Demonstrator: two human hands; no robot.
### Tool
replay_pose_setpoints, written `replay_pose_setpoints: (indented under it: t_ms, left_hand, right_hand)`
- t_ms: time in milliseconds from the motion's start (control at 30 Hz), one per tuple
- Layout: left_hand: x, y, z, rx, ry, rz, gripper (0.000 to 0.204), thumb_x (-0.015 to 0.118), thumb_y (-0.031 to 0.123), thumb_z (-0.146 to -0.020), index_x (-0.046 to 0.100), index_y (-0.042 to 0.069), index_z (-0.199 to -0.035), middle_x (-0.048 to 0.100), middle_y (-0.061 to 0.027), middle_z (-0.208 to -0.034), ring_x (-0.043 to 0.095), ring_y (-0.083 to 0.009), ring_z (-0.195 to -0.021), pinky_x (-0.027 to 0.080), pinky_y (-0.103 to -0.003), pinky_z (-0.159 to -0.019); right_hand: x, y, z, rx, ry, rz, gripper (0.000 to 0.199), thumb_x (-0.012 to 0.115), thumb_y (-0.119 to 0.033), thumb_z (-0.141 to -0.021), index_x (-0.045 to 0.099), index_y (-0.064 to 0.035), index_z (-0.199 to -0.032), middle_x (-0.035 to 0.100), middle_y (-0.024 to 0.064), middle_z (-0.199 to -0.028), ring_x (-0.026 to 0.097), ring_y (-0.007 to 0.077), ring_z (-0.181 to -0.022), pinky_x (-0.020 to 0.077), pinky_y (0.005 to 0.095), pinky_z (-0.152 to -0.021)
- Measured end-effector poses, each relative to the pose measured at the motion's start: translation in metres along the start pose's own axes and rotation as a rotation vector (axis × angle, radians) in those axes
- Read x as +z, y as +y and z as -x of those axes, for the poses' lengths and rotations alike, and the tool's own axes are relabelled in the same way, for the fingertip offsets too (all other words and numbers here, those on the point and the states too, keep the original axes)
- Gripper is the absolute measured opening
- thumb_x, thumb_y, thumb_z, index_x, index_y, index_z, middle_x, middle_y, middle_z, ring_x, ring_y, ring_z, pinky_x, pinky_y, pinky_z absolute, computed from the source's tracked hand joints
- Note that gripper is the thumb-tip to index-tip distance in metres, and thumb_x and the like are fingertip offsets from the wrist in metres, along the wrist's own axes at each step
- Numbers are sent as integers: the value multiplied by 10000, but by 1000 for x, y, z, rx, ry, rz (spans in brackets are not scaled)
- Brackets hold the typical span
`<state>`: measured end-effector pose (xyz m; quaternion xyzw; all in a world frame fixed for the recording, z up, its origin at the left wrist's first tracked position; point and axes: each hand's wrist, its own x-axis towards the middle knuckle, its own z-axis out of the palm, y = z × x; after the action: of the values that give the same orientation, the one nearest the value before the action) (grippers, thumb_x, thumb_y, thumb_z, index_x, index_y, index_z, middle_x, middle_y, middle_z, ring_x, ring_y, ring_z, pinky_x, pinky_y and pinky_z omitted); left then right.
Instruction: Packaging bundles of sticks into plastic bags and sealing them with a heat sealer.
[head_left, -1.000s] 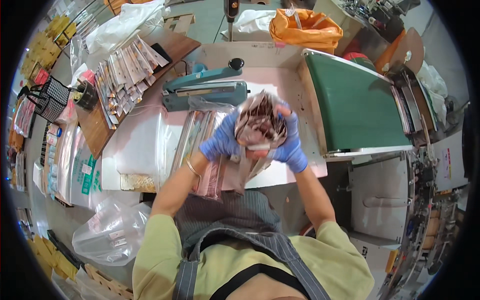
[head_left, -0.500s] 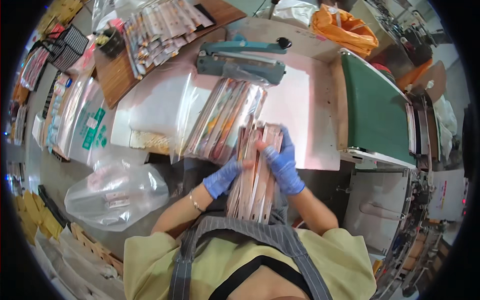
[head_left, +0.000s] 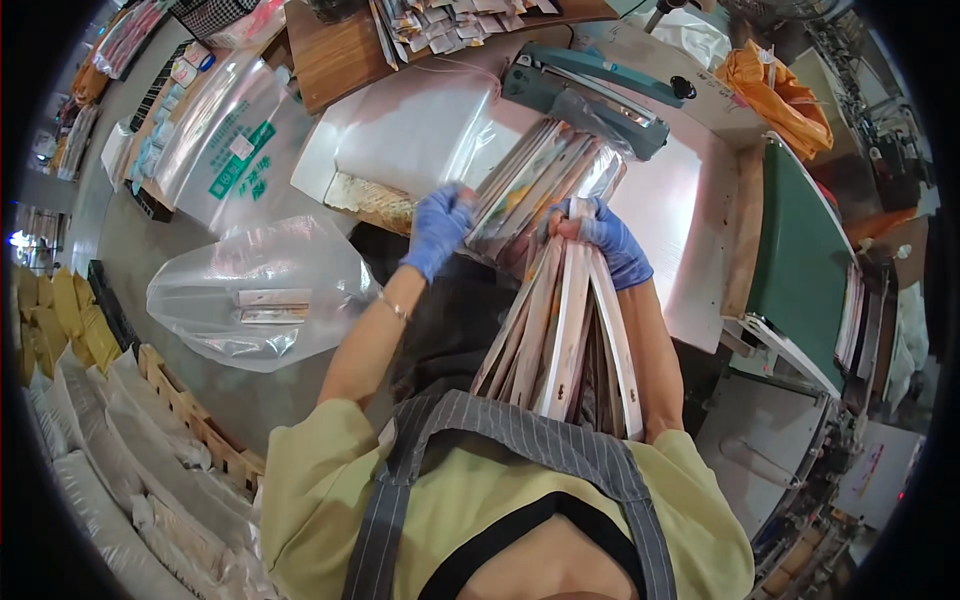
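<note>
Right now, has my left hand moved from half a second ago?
Yes. Your left hand has moved left and forward, off the held packets, closer to the worktop's rough tan edge.

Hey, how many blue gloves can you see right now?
2: one on the left hand, near the plastic-wrapped packets; one on the right hand, gripping the fanned-out bundle. Others may be hidden.

Two gloved hands: one left hand [head_left: 438, 228], one right hand [head_left: 614, 245]. One bundle of flat packets [head_left: 560, 335] and one plastic-wrapped pile [head_left: 542, 182] on the desk [head_left: 680, 215], both too overlapped to count singly. One hand-lever heat sealer [head_left: 608, 73], one orange sack [head_left: 772, 92], one green conveyor belt [head_left: 808, 255]. One clear bag [head_left: 200, 300] shows two pale strips [head_left: 272, 297].
</note>
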<state>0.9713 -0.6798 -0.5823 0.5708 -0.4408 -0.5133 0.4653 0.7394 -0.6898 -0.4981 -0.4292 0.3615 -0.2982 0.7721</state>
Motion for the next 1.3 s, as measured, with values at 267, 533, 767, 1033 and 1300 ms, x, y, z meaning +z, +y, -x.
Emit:
replay_pose_setpoints:
  t_ms: [267, 533, 767, 1033, 1300]
  left_hand:
    - [2, -38, -23, 518, -47, -897, 246, 666, 197, -648, 630, 115, -877, 575, -82, -841, 552, -270, -752, 438, -341, -754]
    - [3, -45, -43, 241, 160, -974, 179, 570, 264, -746, 573, 86, -758, 584, -121, -801, 552, -312, -779, 431, -403, -705]
    - [8, -32, -21, 466, 127, -1067, 232, 572, 328, -753, 577, 97, -760, 584, -102, -757, 543, -300, -772, 424, -406, -690]
    - [29, 2, 0, 334, 94, -146, 62, 553, 67, -756, 570, 19, -792, 580, -149, -670, 525, -237, -553, 424, -313, -526]
    - [-57, 9, -2, 494, 343, -700, 165, 536, 166, -815, 573, 6, -829, 590, -75, -786, 554, -174, -668, 450, -275, -660]
  right_hand:
    - [1, 16, -10, -14, 19, 52, 224, 625, -171, -650, 612, 5, -789, 594, 62, -743, 561, 130, -675, 432, 210, -674]
    - [-18, 42, -18, -39, 64, -13, 211, 627, -173, -684, 623, -2, -807, 604, 57, -768, 567, 131, -708, 440, 221, -698]
    - [-15, 44, -24, -27, 60, 48, 204, 630, -165, -706, 630, 7, -815, 621, 66, -790, 577, 123, -724, 439, 214, -716]
    - [22, 38, -42, 57, 53, 4, 207, 643, -166, -732, 634, 7, -847, 624, 52, -792, 578, 115, -721, 445, 216, -699]
    - [7, 46, -50, -4, 30, 89, 202, 616, -145, -751, 638, 20, -865, 632, 54, -783, 588, 116, -730, 454, 222, -694]
